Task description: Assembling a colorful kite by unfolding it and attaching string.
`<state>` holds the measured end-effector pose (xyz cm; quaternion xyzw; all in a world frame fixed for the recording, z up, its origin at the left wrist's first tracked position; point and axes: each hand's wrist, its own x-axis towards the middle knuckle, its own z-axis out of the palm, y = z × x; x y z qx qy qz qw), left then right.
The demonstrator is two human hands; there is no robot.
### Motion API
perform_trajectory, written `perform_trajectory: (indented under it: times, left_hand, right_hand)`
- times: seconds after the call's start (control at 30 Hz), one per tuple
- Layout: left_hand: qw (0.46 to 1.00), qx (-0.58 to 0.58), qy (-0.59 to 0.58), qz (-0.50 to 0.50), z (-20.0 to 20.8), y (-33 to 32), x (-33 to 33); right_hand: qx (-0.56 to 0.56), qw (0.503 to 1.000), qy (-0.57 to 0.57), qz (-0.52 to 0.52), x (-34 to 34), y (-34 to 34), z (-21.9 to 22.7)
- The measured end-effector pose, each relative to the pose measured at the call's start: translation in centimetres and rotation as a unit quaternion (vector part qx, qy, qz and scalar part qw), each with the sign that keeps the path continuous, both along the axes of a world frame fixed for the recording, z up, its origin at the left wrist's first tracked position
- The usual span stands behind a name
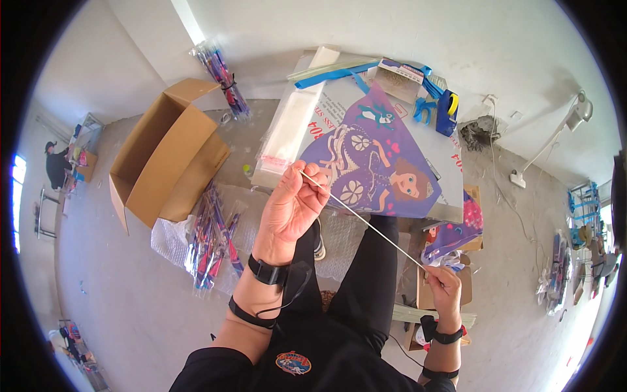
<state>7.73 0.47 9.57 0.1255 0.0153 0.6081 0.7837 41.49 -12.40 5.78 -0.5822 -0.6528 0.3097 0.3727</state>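
rod; purple kite beyond; carton left

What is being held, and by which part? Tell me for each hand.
A thin white rod: the left hand pinches it near its upper end, the right hand near its lower end.

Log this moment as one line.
left hand: pinches thin white rod; right hand: holds rod farther along; purple printed sheet: on grey worktop; open box: left of worktop
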Motion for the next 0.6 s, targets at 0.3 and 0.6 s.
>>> perform_trajectory:
  times: [0.3,0.6]
  left_hand:
    - [0.983,0.064,0.159,0.068,0.1,0.1,-0.6]
    - [0.955,0.052,0.277,0.092,-1.0,-0.1,-0.5]
  right_hand:
    - [0.041,0.998,-0.048,-0.022,0.2,-0.3,1.4]
    - [0.073,0.994,-0.068,-0.039,-0.2,0.9,1.7]
